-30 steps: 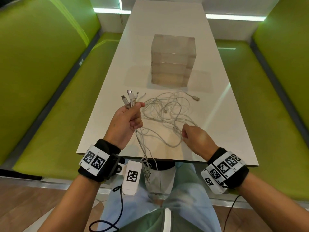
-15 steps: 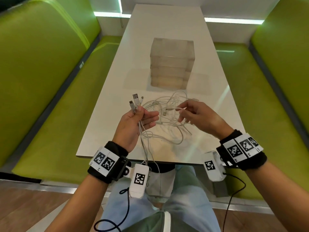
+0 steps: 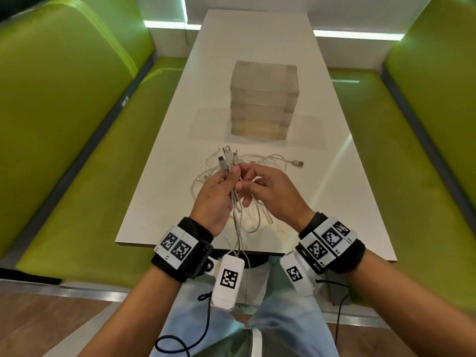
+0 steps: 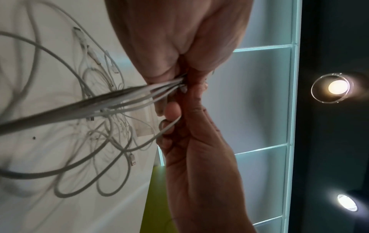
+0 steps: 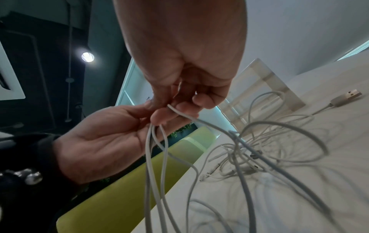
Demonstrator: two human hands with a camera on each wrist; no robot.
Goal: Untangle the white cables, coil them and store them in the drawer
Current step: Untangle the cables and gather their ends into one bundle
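Note:
A tangle of white cables lies on the white table. My left hand grips several cable ends in a bunch above it, their plugs sticking up past the fingers. The held strands hang down over the table's front edge. My right hand is right against the left and pinches one cable between thumb and fingers. The left wrist view shows the bunch running out of my left fist. A translucent drawer unit stands behind the tangle, its drawers pushed in.
One loose USB plug lies on the table to the right of the tangle. Green upholstered benches run along both long sides of the table. The person's legs are under the front edge.
My right hand has risen from near the table's front edge and moved left to meet the left hand. The left hand has shifted slightly right, still gripping the cable ends.

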